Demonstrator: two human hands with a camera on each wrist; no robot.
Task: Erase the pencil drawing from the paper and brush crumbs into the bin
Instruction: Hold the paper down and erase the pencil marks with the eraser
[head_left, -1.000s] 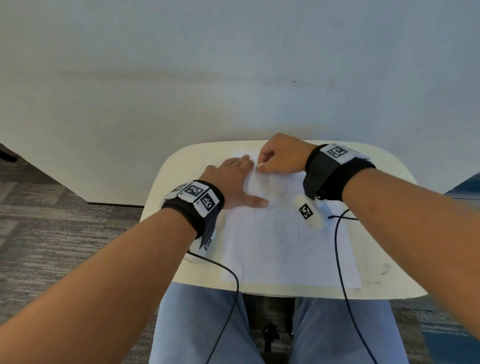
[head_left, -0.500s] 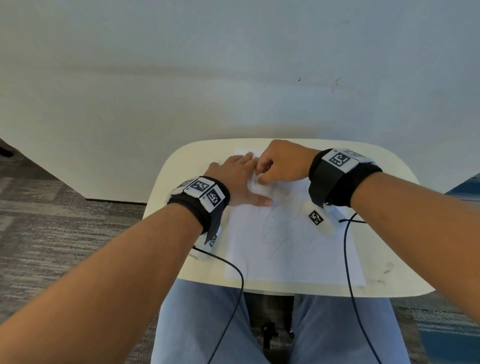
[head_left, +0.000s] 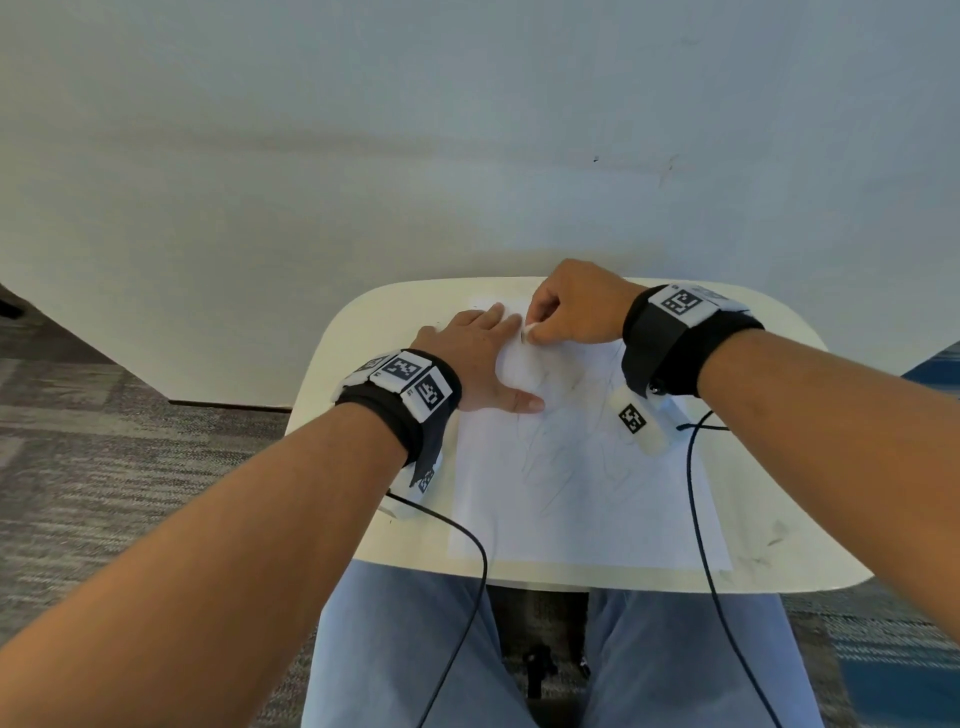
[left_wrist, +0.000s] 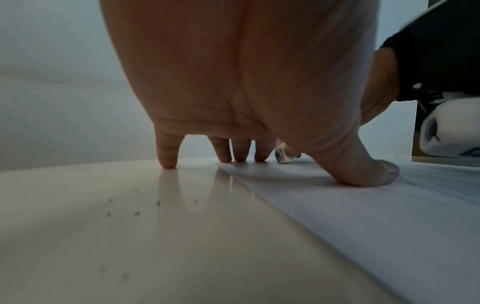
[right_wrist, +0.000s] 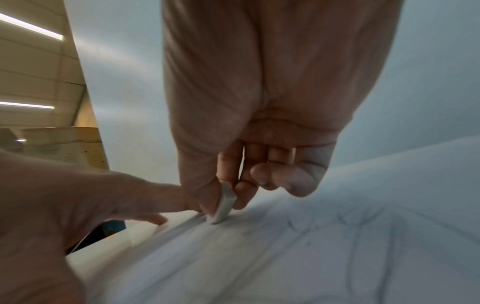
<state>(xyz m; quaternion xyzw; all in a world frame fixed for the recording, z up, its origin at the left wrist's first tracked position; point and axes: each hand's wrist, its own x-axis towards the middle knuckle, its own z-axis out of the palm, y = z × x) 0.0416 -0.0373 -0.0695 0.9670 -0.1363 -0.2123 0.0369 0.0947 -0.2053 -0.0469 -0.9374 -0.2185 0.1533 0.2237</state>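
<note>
A white sheet of paper (head_left: 582, 499) with a faint pencil drawing (head_left: 566, 447) lies on a small cream table (head_left: 332, 384). My left hand (head_left: 478, 358) lies flat with straight fingers, pressing the paper's upper left part; its fingertips (left_wrist: 240, 157) touch paper and table. My right hand (head_left: 571, 312) pinches a small white eraser (right_wrist: 223, 205) between thumb and fingers, its tip on the paper near the top edge, right beside the left fingers. The eraser (left_wrist: 284, 157) looks grey and dirty at its end. Dark crumbs (left_wrist: 135, 209) dot the table left of the paper.
A plain white wall (head_left: 467, 156) stands right behind the table. Grey carpet (head_left: 104, 441) lies to the left, blue carpet at the right. Black cables (head_left: 698, 499) run from both wristbands across the table's front edge to my lap. No bin is in view.
The right hand with the eraser has moved back and forth near the paper's top, ending a little farther up. The left hand stays pressed on the paper.
</note>
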